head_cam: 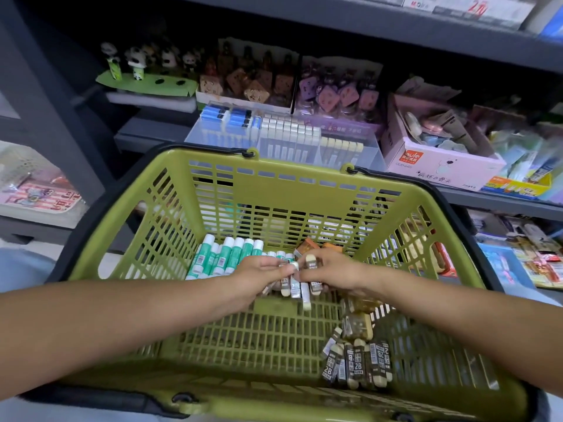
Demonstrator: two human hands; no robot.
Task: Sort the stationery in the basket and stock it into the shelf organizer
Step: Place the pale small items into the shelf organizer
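Both hands inside green basket (213,178); left hand (259,271) and right hand (332,269) each pinch 2B erasers (297,284), fingertips nearly touching. Glue sticks (225,257) behind.

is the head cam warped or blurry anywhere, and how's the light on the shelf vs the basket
Head view: wide-angle warp bows the shelf edge and the green basket rim; both hands and the erasers they pinch are slightly soft; the shelf's back is dim, the basket evenly lit; no strong glare.
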